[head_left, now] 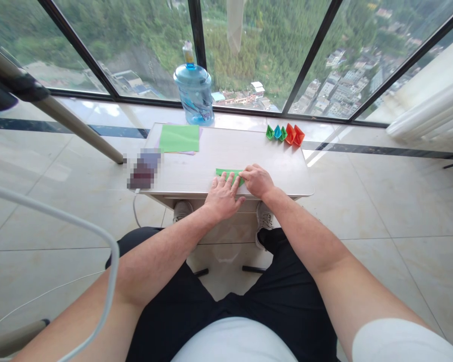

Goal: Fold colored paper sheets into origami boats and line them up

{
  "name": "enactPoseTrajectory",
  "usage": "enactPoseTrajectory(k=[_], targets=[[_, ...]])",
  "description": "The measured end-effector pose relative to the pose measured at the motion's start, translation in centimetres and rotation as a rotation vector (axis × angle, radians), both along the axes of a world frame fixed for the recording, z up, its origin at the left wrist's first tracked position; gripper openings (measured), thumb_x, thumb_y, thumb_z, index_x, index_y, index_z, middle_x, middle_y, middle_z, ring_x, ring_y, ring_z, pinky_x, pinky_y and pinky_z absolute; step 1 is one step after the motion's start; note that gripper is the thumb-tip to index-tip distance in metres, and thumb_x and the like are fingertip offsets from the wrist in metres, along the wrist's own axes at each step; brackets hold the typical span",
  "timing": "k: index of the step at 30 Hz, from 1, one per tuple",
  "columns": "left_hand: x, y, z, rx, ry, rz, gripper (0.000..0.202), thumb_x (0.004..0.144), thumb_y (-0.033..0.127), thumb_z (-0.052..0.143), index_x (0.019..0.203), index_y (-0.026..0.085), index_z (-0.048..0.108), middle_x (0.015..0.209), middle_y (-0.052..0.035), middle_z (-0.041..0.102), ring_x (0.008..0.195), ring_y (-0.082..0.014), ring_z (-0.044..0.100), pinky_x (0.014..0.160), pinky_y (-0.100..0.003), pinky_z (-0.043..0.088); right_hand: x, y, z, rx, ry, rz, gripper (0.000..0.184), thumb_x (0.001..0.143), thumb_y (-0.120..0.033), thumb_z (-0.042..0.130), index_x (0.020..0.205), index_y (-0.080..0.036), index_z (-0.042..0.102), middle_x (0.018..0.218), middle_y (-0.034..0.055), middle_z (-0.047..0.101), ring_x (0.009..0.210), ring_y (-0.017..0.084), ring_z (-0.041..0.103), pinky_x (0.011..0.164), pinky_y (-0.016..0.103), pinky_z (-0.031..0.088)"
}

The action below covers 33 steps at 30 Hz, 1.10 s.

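Observation:
A folded piece of green paper (222, 172) lies flat near the front edge of the small white table (189, 173). My left hand (223, 196) rests on it with the fingers spread and the thumb apart. At the paper's right end, my right hand (257, 180) has its fingers curled, with the fingertips pressed on the edge. Part of the paper is hidden under both hands. Toward the table's back right stands a row of several small folded paper boats, among them a blue one (277, 132) and a red one (298, 136).
A stack of paper sheets, green on top (179, 138), lies at the table's back left. Left of it is a blurred-out object (145, 168) with a cable. Behind the table a blue water jug (194, 94) stands by the window. A pale curved tube (111, 251) crosses the left foreground.

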<state>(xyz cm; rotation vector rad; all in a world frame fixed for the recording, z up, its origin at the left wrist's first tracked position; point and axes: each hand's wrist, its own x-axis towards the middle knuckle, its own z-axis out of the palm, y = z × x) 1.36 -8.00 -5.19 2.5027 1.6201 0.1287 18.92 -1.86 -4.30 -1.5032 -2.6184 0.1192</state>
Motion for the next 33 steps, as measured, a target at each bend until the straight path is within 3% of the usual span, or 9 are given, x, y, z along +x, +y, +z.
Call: enactPoseTrajectory(k=[4, 7, 14, 19, 25, 28, 30, 33], targets=[[-0.6, 0.3, 0.4, -0.029, -0.019, 0.021, 0.076, 0.097, 0.064, 0.037, 0.163, 0.028, 0.031, 0.169, -0.0061, 0.031, 0.156, -0.0468, 0.016, 0.122, -0.066, 0.014, 0.1, 0.1, -0.2, 0.007, 0.001, 0.005, 0.034, 0.101, -0.023, 0.045, 0.112, -0.019, 0.077, 0.111, 0.0117, 0.071, 0.105, 0.025, 0.055, 0.096, 0.033, 0.042], [-0.8, 0.4, 0.2, -0.023, -0.017, 0.018, 0.077, 0.096, 0.065, 0.039, 0.164, 0.03, 0.03, 0.17, -0.0034, 0.03, 0.155, -0.0483, 0.014, 0.122, -0.067, 0.014, 0.1, 0.2, -0.4, 0.017, 0.013, 0.004, 0.035, 0.102, -0.024, 0.044, 0.112, -0.018, 0.077, 0.109, 0.0118, 0.072, 0.104, 0.025, 0.055, 0.096, 0.033, 0.042], [-0.6, 0.3, -0.2, 0.027, 0.022, 0.032, 0.082, 0.094, 0.067, 0.042, 0.164, 0.025, 0.03, 0.17, -0.0106, 0.028, 0.155, -0.0486, 0.016, 0.121, -0.063, 0.017, -0.1, -0.5, 0.1, 0.014, -0.022, -0.024, 0.034, 0.102, -0.023, 0.043, 0.116, -0.018, 0.074, 0.114, 0.0124, 0.071, 0.108, 0.026, 0.055, 0.097, 0.034, 0.042], [-0.6, 0.4, 0.0, 0.043, 0.051, 0.039, 0.08, 0.093, 0.066, 0.046, 0.162, 0.028, 0.033, 0.169, -0.016, 0.029, 0.155, -0.0461, 0.021, 0.121, -0.06, 0.018, 0.7, -1.2, 1.1, 0.005, -0.094, -0.141, 0.034, 0.103, -0.033, 0.046, 0.108, -0.016, 0.075, 0.114, 0.0157, 0.069, 0.11, 0.027, 0.056, 0.097, 0.036, 0.043], [0.3, 0.4, 0.3, 0.038, 0.034, 0.067, 0.082, 0.093, 0.066, 0.048, 0.16, 0.021, 0.037, 0.167, -0.0204, 0.031, 0.155, -0.0474, 0.02, 0.121, -0.061, 0.016, 2.2, -1.3, 1.7, -0.021, -0.112, -0.271, 0.035, 0.101, -0.032, 0.046, 0.11, -0.016, 0.076, 0.117, 0.0164, 0.069, 0.114, 0.03, 0.059, 0.094, 0.04, 0.046], [1.0, 0.8, 0.3, 0.078, 0.004, 0.026, 0.079, 0.093, 0.062, 0.052, 0.154, 0.012, 0.046, 0.166, -0.0225, 0.032, 0.157, -0.0424, 0.018, 0.124, -0.059, 0.013, 2.3, -1.0, 1.6, -0.067, -0.047, -0.405, 0.035, 0.1, -0.029, 0.045, 0.111, -0.018, 0.077, 0.118, 0.0154, 0.071, 0.114, 0.029, 0.062, 0.095, 0.038, 0.047], [1.3, 1.2, 0.3, 0.109, -0.029, -0.053, 0.073, 0.092, 0.053, 0.058, 0.147, 0.007, 0.051, 0.163, -0.0237, 0.037, 0.155, -0.0386, 0.026, 0.126, -0.053, 0.017, 2.2, -0.6, 1.3, -0.064, 0.04, -0.505, 0.037, 0.099, -0.025, 0.044, 0.118, -0.017, 0.074, 0.121, 0.0149, 0.072, 0.114, 0.028, 0.064, 0.097, 0.037, 0.047], [1.6, 1.7, 0.4, 0.141, -0.076, -0.143, 0.068, 0.087, 0.039, 0.067, 0.144, 0.004, 0.05, 0.148, -0.0234, 0.055, 0.14, -0.0357, 0.046, 0.118, -0.046, 0.034, 2.0, 0.1, 1.3, -0.044, 0.194, -0.584, 0.041, 0.096, -0.019, 0.044, 0.127, -0.016, 0.07, 0.124, 0.014, 0.074, 0.115, 0.028, 0.067, 0.099, 0.037, 0.048]])
